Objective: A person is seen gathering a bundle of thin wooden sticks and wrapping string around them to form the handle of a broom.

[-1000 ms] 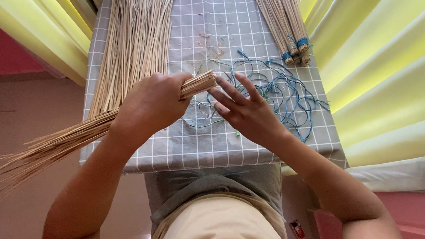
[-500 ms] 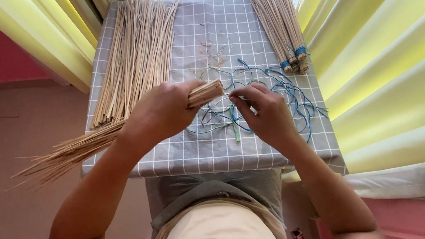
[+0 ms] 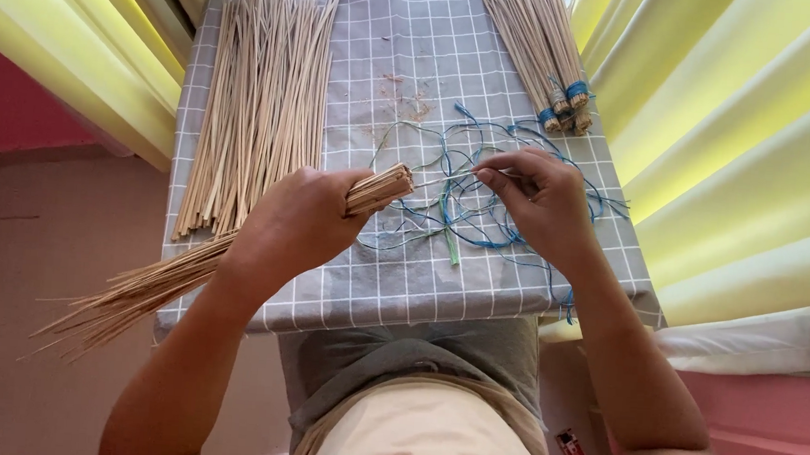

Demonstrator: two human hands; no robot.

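Note:
My left hand point(image 3: 296, 222) grips a bundle of thin pale sticks point(image 3: 135, 289); its cut ends poke out past my thumb towards the right, and its long tail fans out past the table's left edge. My right hand point(image 3: 540, 201) pinches one thin strand just right of those ends, over a tangle of blue and green strings point(image 3: 468, 213) lying on the grey checked tablecloth point(image 3: 407, 57).
A loose pile of sticks point(image 3: 262, 94) lies along the table's left side. Tied stick bundles with blue bindings point(image 3: 550, 57) lie at the back right. Yellow curtains point(image 3: 743, 156) hang on both sides. The floor is reddish.
My right hand went from open fingers near the bundle's ends to a pinch on a strand. The left hand with its bundle stayed in about the same place.

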